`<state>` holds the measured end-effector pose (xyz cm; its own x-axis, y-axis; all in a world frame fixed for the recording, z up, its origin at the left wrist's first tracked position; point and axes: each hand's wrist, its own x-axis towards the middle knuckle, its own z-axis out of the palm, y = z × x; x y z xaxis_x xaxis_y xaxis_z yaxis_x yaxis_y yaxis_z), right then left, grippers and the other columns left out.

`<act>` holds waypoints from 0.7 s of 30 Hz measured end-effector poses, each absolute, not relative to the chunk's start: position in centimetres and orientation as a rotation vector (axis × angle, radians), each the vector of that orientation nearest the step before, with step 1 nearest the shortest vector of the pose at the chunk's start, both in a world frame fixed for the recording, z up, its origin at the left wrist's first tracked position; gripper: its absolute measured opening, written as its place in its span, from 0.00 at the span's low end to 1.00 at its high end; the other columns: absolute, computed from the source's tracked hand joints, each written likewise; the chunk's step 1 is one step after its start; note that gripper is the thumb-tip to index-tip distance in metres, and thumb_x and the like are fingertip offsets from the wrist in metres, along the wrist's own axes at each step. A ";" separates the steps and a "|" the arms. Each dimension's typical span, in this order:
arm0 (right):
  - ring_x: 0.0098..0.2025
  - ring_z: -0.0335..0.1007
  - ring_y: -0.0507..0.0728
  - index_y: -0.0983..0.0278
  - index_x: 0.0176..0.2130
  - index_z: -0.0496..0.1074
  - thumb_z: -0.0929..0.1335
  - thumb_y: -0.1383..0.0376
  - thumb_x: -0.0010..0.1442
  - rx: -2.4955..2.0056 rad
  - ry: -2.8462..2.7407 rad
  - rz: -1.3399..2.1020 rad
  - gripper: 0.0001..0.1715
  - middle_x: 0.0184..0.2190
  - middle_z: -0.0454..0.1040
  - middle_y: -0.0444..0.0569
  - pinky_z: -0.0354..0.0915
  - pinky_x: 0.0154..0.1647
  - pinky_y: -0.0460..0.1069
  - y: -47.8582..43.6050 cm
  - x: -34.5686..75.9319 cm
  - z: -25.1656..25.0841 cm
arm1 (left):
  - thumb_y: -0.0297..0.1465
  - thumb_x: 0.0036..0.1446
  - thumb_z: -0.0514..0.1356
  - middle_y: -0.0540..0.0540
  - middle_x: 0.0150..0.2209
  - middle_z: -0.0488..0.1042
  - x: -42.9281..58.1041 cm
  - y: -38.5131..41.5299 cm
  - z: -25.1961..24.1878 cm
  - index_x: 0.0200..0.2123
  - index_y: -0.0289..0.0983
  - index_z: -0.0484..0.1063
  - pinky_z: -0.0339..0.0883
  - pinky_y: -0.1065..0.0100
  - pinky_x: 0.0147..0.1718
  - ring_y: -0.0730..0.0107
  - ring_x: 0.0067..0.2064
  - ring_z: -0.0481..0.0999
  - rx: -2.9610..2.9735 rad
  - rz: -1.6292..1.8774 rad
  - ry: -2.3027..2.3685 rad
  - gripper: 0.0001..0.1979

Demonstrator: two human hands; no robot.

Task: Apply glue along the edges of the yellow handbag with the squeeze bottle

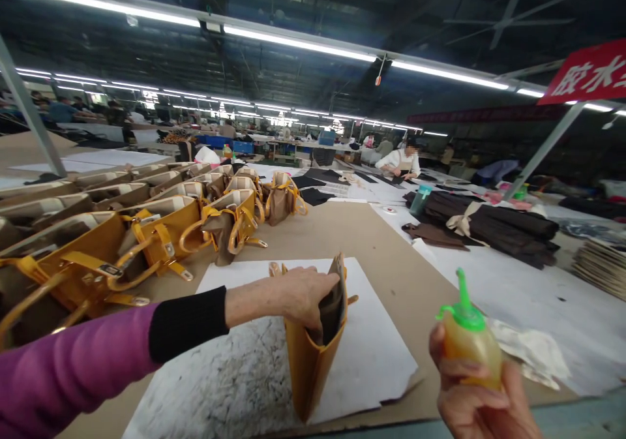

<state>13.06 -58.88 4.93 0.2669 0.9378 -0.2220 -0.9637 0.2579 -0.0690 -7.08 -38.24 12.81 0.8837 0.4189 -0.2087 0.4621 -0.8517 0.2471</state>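
1. A yellow bag is stood upright on a white sheet near the front edge of the brown table.
2. The bag's open top is gripped by the left hand; the fingers are curled over the rim and tucked against the dark lining, so the hand is closed on the bag's edge.
3. A pink sleeve with a black cuff is worn on the left arm.
4. A small bottle of amber liquid with a green nozzle is held upright in the right hand, the fingers wrapped around its lower part. It is kept to the right of the bag, apart from it.
5. A crumpled cloth is seen just beside the bottle on the white table cover.
6. A row of finished yellow bags with handles is lined up on the left of the table.
7. Dark folded material is piled further back on the right, and a seated person is seen beyond it.
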 end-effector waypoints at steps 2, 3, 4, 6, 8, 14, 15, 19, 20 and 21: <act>0.30 0.69 0.45 0.57 0.59 0.56 0.77 0.73 0.46 -0.191 0.155 1.299 0.48 0.47 0.71 0.50 0.70 0.25 0.37 -58.3 12.4 5.6 | 0.39 0.40 0.64 0.44 0.32 0.74 -6.6 -38.3 12.5 0.36 0.38 0.73 0.65 0.64 0.31 0.58 0.34 0.73 2.729 -0.321 0.741 0.18; 0.30 0.69 0.44 0.57 0.59 0.57 0.77 0.73 0.46 -0.178 0.153 1.298 0.47 0.47 0.71 0.50 0.70 0.25 0.36 -58.1 12.1 5.9 | 0.38 0.40 0.64 0.44 0.29 0.74 -6.3 -38.3 12.2 0.31 0.38 0.73 0.64 0.65 0.30 0.59 0.31 0.73 2.727 -0.321 0.793 0.14; 0.30 0.69 0.44 0.58 0.59 0.58 0.77 0.74 0.45 -0.169 0.149 1.299 0.47 0.47 0.71 0.50 0.70 0.25 0.36 -58.0 11.7 6.2 | 0.37 0.41 0.64 0.45 0.26 0.73 -6.1 -38.2 11.8 0.27 0.37 0.73 0.63 0.66 0.29 0.60 0.30 0.73 2.731 -0.288 0.849 0.11; 0.29 0.69 0.44 0.58 0.58 0.59 0.77 0.74 0.46 -0.158 0.141 1.298 0.45 0.47 0.71 0.50 0.69 0.25 0.35 -57.8 11.1 6.7 | 0.34 0.41 0.62 0.44 0.22 0.71 -6.0 -38.0 10.8 0.23 0.36 0.72 0.62 0.67 0.28 0.60 0.30 0.73 2.734 -0.166 0.961 0.07; 0.30 0.68 0.44 0.58 0.58 0.59 0.77 0.73 0.46 -0.158 0.150 1.301 0.45 0.47 0.71 0.50 0.69 0.25 0.36 -57.8 10.8 6.7 | 0.31 0.42 0.59 0.44 0.21 0.70 -6.3 -37.7 10.1 0.22 0.35 0.71 0.59 0.67 0.26 0.60 0.28 0.73 2.704 -0.074 1.062 0.05; 0.30 0.69 0.45 0.58 0.57 0.59 0.77 0.73 0.45 -0.147 0.175 1.319 0.44 0.48 0.71 0.51 0.70 0.25 0.37 -57.7 11.3 4.9 | 0.27 0.41 0.54 0.49 0.21 0.68 -8.3 -36.9 9.7 0.20 0.36 0.68 0.52 0.72 0.23 0.69 0.26 0.69 2.541 0.164 1.133 0.04; 0.31 0.69 0.45 0.57 0.57 0.59 0.77 0.72 0.45 -0.149 0.166 1.329 0.44 0.48 0.71 0.51 0.70 0.25 0.38 -57.6 11.5 4.5 | 0.25 0.40 0.54 0.50 0.21 0.68 -8.5 -36.8 9.6 0.20 0.36 0.68 0.52 0.73 0.23 0.70 0.27 0.68 2.504 0.203 1.123 0.04; 0.32 0.70 0.45 0.59 0.58 0.58 0.77 0.71 0.46 -0.147 0.135 1.367 0.45 0.49 0.71 0.53 0.70 0.26 0.37 -57.2 12.2 3.4 | 0.21 0.37 0.53 0.53 0.21 0.64 -8.6 -36.6 9.0 0.21 0.35 0.63 0.51 0.74 0.24 0.72 0.28 0.65 2.354 0.382 1.195 0.05; 0.32 0.70 0.45 0.60 0.58 0.58 0.77 0.71 0.47 -0.151 0.125 1.373 0.44 0.49 0.71 0.53 0.71 0.26 0.37 -57.1 12.4 3.2 | 0.21 0.37 0.52 0.53 0.21 0.62 -8.5 -36.5 8.8 0.20 0.35 0.61 0.51 0.74 0.24 0.73 0.28 0.64 2.318 0.426 1.224 0.05; 0.32 0.70 0.45 0.60 0.57 0.58 0.77 0.70 0.47 -0.157 0.107 1.377 0.43 0.49 0.71 0.53 0.71 0.26 0.37 -56.9 12.5 3.0 | 0.20 0.37 0.52 0.54 0.20 0.60 -8.4 -36.4 8.6 0.20 0.36 0.59 0.50 0.74 0.23 0.73 0.28 0.62 2.285 0.467 1.248 0.06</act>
